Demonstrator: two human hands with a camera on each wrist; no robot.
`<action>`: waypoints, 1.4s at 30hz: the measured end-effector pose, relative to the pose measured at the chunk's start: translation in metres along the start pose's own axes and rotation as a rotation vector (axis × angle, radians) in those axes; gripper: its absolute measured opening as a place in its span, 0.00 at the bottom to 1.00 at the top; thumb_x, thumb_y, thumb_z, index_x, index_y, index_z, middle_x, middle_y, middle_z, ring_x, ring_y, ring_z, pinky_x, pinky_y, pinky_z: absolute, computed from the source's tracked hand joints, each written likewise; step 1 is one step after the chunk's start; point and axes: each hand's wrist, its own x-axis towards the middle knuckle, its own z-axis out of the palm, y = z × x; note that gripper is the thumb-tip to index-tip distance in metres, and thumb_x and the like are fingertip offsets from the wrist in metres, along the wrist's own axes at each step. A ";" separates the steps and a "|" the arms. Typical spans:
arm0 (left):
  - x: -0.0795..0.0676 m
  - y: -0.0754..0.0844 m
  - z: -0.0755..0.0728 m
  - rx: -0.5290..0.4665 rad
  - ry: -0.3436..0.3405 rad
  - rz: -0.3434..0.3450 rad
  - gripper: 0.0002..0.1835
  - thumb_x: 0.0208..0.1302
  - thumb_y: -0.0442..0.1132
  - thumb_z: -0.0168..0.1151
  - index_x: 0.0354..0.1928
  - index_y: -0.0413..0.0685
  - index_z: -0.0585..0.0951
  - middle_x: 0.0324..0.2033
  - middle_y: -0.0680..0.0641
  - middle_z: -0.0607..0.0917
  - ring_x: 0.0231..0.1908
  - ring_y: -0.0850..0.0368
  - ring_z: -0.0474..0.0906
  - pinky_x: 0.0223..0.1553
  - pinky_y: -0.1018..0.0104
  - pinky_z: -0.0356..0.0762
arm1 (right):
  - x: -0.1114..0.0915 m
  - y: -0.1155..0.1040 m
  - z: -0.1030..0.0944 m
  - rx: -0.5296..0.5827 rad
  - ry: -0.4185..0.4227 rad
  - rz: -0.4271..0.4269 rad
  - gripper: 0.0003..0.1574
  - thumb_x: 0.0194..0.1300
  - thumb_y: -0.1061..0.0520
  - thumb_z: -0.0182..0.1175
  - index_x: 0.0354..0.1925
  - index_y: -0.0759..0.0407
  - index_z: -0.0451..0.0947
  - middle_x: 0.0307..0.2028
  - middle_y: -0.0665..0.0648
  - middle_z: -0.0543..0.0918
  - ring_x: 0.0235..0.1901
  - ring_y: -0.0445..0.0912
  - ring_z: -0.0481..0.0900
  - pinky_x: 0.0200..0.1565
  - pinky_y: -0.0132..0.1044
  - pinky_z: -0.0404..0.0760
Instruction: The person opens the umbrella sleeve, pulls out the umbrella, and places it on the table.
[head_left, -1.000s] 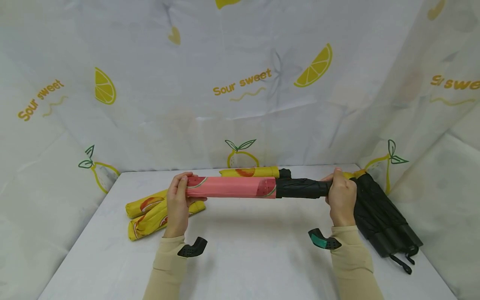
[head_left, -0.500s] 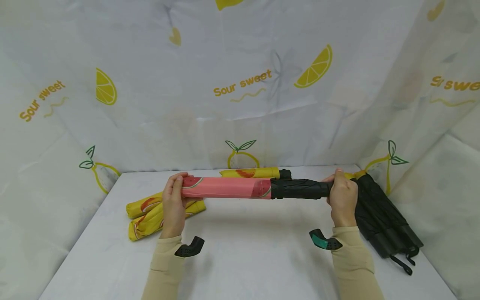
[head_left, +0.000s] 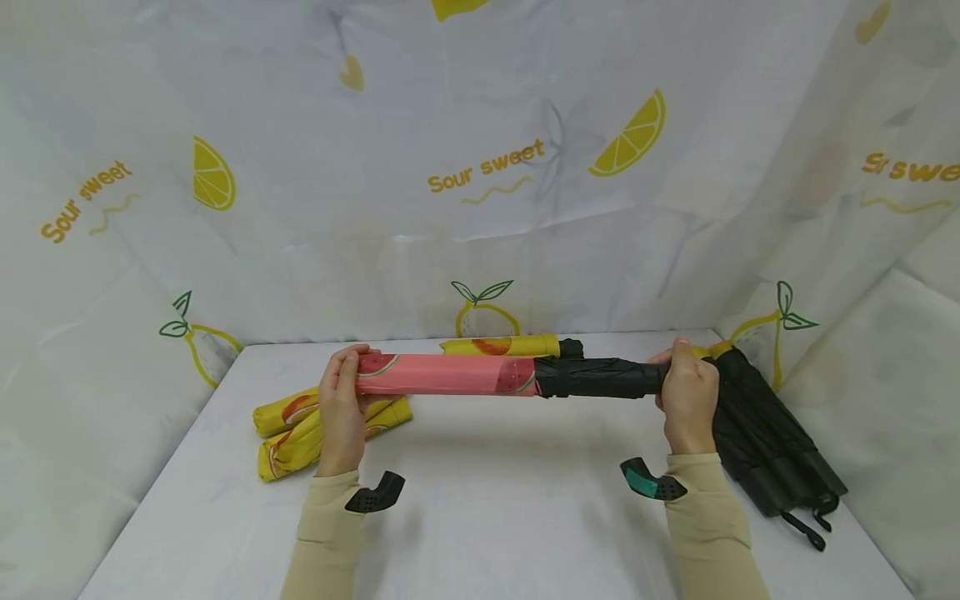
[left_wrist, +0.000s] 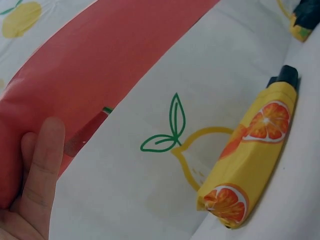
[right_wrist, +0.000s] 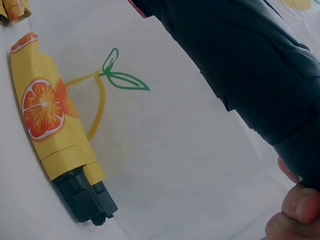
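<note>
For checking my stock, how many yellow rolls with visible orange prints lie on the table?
3: the front left roll, the rear left roll and the back edge roll. The left hand may hide more.

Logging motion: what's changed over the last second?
The left hand moved left with the pink watermelon-print sleeve, baring more of the black folded umbrella. Nothing newly gripped or released. The right hand and yellow citrus-print umbrella behind stayed practically put.
</note>
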 end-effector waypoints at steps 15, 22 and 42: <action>0.001 0.003 -0.008 -0.005 0.032 0.000 0.21 0.80 0.54 0.47 0.58 0.47 0.74 0.56 0.44 0.75 0.41 0.58 0.82 0.42 0.68 0.87 | 0.001 0.000 -0.003 -0.002 0.009 0.019 0.39 0.81 0.39 0.39 0.18 0.50 0.81 0.15 0.46 0.72 0.10 0.44 0.64 0.13 0.33 0.67; 0.001 0.004 -0.008 0.006 0.037 -0.008 0.20 0.80 0.54 0.47 0.58 0.47 0.74 0.55 0.45 0.75 0.41 0.58 0.82 0.42 0.68 0.87 | 0.002 0.001 -0.005 -0.004 0.012 0.031 0.40 0.80 0.39 0.39 0.18 0.50 0.82 0.18 0.46 0.73 0.11 0.44 0.65 0.14 0.33 0.68; 0.002 0.005 -0.013 -0.005 0.082 -0.017 0.20 0.80 0.53 0.45 0.58 0.47 0.74 0.56 0.44 0.75 0.41 0.59 0.83 0.44 0.69 0.86 | 0.005 0.001 -0.007 0.012 0.010 0.051 0.40 0.80 0.39 0.39 0.17 0.51 0.82 0.16 0.45 0.74 0.09 0.43 0.64 0.13 0.33 0.67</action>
